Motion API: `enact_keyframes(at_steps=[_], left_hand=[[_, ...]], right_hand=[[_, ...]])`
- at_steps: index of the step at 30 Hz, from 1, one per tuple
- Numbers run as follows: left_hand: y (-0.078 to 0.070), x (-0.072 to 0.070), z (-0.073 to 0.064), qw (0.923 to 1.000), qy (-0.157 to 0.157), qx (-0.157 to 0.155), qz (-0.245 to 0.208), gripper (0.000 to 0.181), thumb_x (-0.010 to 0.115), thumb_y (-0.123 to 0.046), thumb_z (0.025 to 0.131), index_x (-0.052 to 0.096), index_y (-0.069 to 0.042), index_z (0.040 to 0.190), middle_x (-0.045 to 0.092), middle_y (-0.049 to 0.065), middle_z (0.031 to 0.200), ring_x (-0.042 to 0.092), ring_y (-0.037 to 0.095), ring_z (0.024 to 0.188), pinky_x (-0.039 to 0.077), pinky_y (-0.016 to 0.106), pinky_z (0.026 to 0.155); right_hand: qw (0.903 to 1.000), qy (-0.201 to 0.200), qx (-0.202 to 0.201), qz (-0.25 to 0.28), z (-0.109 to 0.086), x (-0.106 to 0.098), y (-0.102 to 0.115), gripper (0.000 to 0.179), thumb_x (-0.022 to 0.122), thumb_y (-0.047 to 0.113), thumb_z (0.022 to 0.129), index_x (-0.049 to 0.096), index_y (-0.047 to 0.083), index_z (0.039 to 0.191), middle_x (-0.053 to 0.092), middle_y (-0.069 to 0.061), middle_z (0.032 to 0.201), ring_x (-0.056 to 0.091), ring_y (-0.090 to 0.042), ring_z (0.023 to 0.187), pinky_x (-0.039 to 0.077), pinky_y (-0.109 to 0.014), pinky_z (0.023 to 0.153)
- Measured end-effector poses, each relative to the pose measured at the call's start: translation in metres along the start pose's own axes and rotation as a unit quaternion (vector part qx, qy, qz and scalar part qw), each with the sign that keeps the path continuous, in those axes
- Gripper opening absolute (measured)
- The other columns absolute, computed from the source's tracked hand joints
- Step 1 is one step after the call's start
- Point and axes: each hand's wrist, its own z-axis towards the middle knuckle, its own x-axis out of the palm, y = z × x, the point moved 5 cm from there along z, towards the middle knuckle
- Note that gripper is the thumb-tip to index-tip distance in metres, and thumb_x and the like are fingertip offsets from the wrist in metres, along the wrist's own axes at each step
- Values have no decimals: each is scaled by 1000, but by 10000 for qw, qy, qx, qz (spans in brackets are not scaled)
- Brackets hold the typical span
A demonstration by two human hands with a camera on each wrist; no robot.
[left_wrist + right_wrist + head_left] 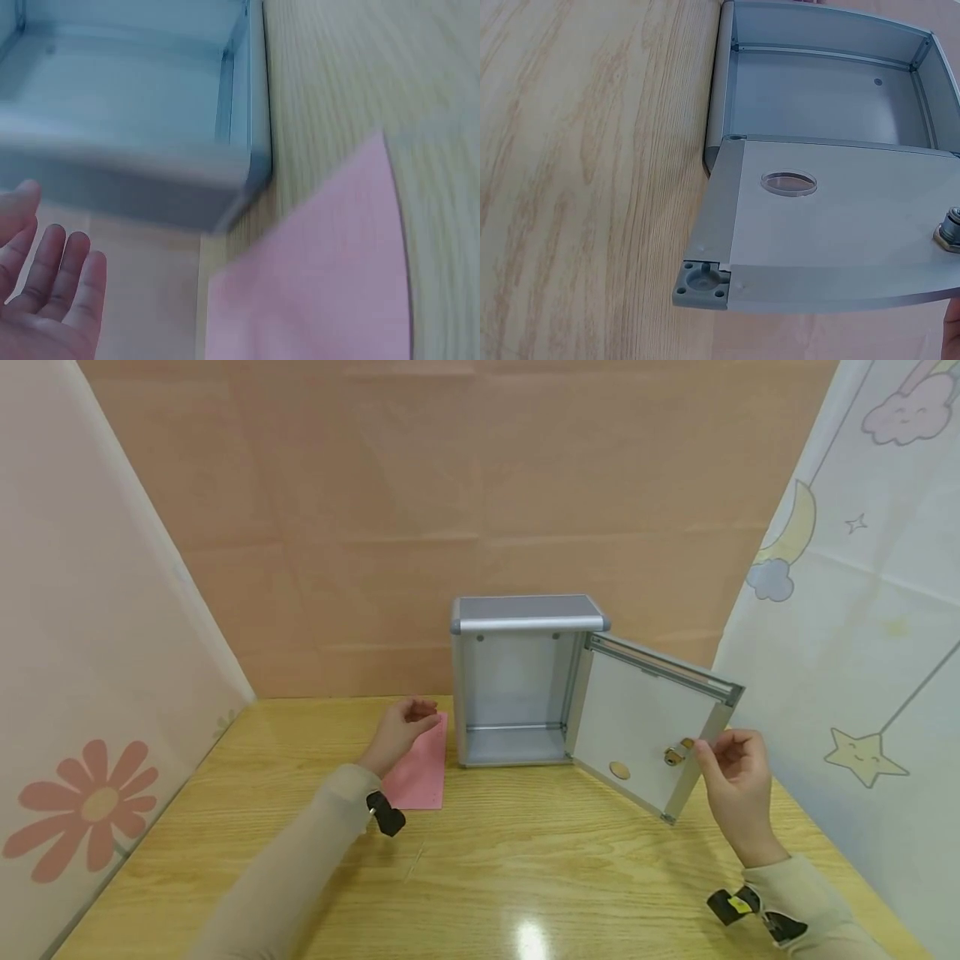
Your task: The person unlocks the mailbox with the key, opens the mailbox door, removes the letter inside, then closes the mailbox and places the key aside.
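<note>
one right hand (741, 789) on door (641, 714)

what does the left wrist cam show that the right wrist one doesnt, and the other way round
Only the left wrist view clearly shows the pink sheet and the left hand, fingers extended.

Only the right wrist view shows the open door, with its oval window and lock, plus a sliver of the right hand at the frame's edge.

Both show the box's interior and the wooden table.
</note>
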Motion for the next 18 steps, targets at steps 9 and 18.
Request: enact_keyframes(at_steps=[9, 18], left_hand=[[-7, 29, 5, 9987, 15, 415, -288, 26, 70, -12, 90, 59, -2, 111, 63, 12, 109, 59, 24, 103, 50, 31, 86], [-4, 31, 4, 9991, -128, 378, -170, 20, 68, -14, 91, 60, -4, 107, 63, 9, 106, 59, 21, 99, 49, 31, 85]], right_hand=[[10000, 40, 6, 38, 0, 1, 1, 22, 52, -14, 90, 48, 6, 97, 47, 0, 86, 48, -7, 70, 41, -13, 64], [9998, 106, -77, 123, 0, 1, 3, 20, 52, -15, 90, 47, 3, 97, 48, 0, 85, 49, -6, 71, 41, -13, 63]])
